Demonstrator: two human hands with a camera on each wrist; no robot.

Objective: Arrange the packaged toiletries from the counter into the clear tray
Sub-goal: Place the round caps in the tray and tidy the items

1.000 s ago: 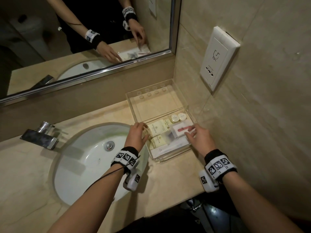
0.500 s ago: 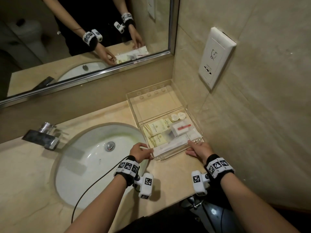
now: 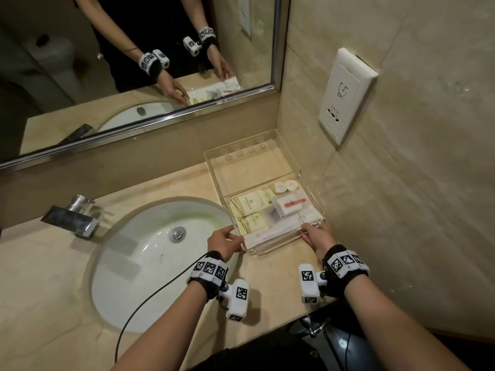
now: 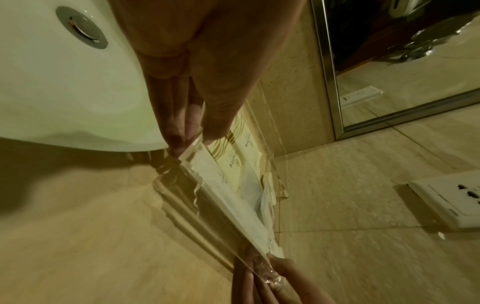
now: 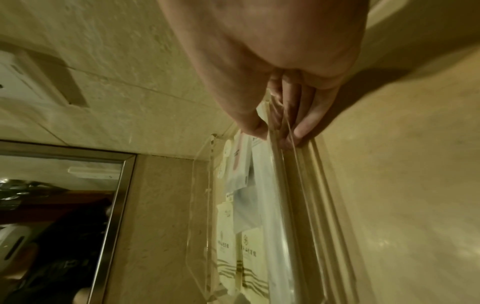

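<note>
Both of my hands have come back from over the packets since a second ago and now sit at the near corners of the clear tray point(image 3: 290, 238). From the head view, my left hand point(image 3: 221, 242) pinches the near left corner of that tray, thumb on top of the rim, and my right hand point(image 3: 319, 236) pinches the near right corner in the same way. That tray sits on the beige counter point(image 3: 270, 277) in the corner by the wall, just right of the white sink point(image 3: 139, 263), and its near section holds two cream sachets point(image 3: 247, 203), a white box with a red strip point(image 3: 290, 206), two small round packs point(image 3: 286, 186) and a long white packet point(image 3: 270, 231) along the front wall; the far section shows only its bare floor. From the left wrist view, my thumb and fingers point(image 4: 172, 123) close on the tray's corner with the cream sachets just beyond them, and my right hand's fingers grip the far end of the same front wall. From the right wrist view, my fingers point(image 5: 309, 115) lie against the outside of the front wall while the thumb presses from inside, beside the white packets
</note>
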